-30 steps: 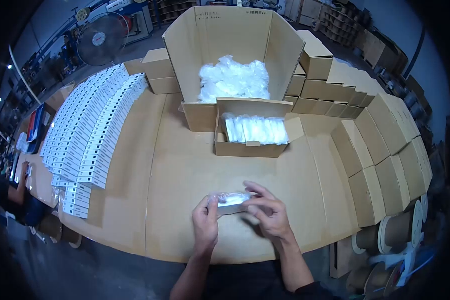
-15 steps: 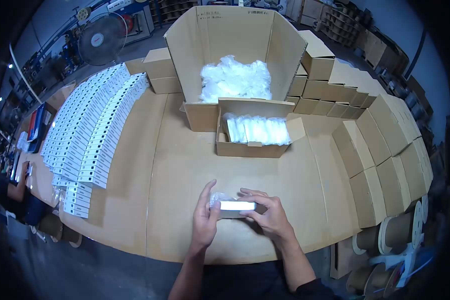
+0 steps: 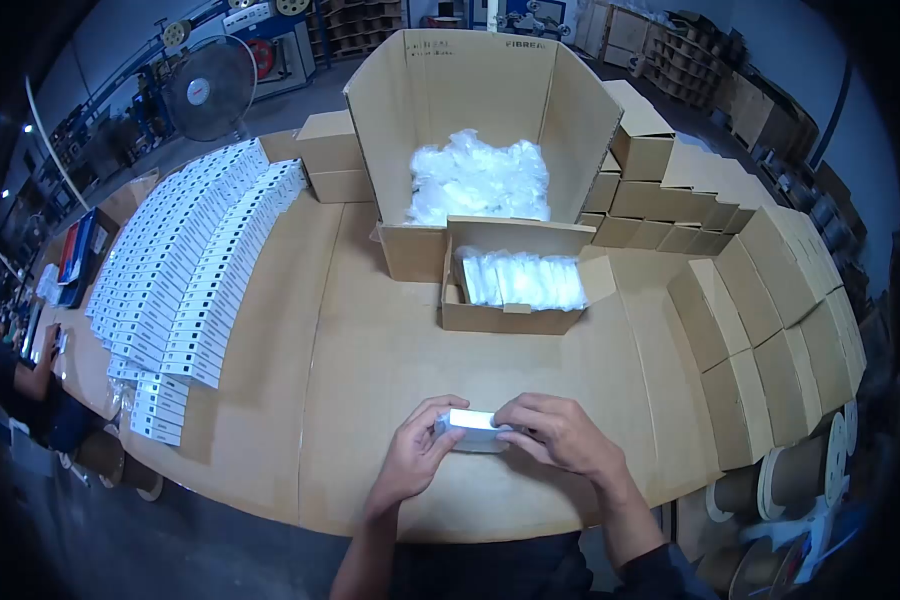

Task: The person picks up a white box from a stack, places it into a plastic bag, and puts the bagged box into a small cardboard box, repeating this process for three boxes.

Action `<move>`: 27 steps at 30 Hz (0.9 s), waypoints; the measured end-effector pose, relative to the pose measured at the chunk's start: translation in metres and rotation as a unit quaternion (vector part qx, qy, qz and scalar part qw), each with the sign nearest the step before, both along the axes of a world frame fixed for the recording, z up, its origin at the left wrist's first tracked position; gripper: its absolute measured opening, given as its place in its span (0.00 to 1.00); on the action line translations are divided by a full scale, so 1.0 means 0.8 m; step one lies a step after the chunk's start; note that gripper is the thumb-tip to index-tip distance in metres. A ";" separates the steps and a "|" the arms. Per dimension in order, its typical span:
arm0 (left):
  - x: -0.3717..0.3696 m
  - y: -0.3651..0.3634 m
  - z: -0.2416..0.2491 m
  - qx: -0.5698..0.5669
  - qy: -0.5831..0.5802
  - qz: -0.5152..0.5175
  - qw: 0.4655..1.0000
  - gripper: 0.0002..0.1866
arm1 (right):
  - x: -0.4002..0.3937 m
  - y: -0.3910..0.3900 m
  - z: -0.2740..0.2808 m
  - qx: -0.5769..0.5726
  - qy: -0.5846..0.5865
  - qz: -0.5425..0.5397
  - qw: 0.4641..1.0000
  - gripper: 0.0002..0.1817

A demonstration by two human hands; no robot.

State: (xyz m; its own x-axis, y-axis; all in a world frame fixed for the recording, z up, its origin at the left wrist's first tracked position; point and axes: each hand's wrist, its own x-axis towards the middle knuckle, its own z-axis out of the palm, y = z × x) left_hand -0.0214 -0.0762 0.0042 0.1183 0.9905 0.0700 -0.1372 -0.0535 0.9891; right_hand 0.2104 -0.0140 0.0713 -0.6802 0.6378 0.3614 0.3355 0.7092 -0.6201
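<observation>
Above the near part of the cardboard-covered table (image 3: pixel 370 375), I hold a small white box (image 3: pixel 472 420) in both hands. Clear plastic shows at its left end. My left hand (image 3: pixel 420 452) grips that end, the thumb along the front and the fingers behind. At the right end, my right hand (image 3: pixel 560 435) has its thumb and fingers closed on the box's edge; its fingertips are partly hidden. Beyond my hands stands an open carton (image 3: pixel 510 319), with a row of plastic-wrapped white packets (image 3: pixel 525 281) upright inside.
A large open carton (image 3: pixel 480 80) full of clear plastic bags (image 3: pixel 480 180) stands at the back. Stacked white boxes (image 3: pixel 185 270) line the left side. Brown cartons (image 3: pixel 755 330) are piled along the right. Another person (image 3: pixel 30 375) sits at far left.
My left fingers have folded in from outstretched to curl around the box's left end, over the plastic. My right hand stays at the other end. The view has tipped slightly.
</observation>
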 end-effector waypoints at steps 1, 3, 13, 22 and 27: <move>-0.002 0.004 0.000 -0.016 -0.022 -0.006 1.000 0.17 | 0.001 0.005 0.004 -0.014 -0.006 0.010 1.000 0.10; -0.007 0.018 0.004 -0.049 -0.066 -0.021 0.996 0.19 | 0.004 0.018 0.016 -0.042 -0.019 0.029 0.999 0.10; -0.044 0.144 0.043 0.266 0.531 0.126 0.795 0.31 | -0.056 0.106 0.048 0.070 0.129 -0.241 0.960 0.12; -0.077 0.153 0.015 0.229 0.587 0.140 0.764 0.32 | -0.125 0.135 0.012 0.120 0.146 -0.284 0.940 0.13; -0.093 0.154 0.014 0.254 0.663 0.133 0.692 0.40 | -0.140 0.145 -0.016 0.099 0.123 -0.301 0.940 0.13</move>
State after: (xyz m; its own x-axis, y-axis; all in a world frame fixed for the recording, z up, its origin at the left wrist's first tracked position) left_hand -0.0961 0.0474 0.0156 0.2316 0.8767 0.4217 0.9535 -0.2904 0.0801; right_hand 0.0986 0.1020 0.0583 -0.0970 0.7839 0.6133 0.5771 0.5463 -0.6070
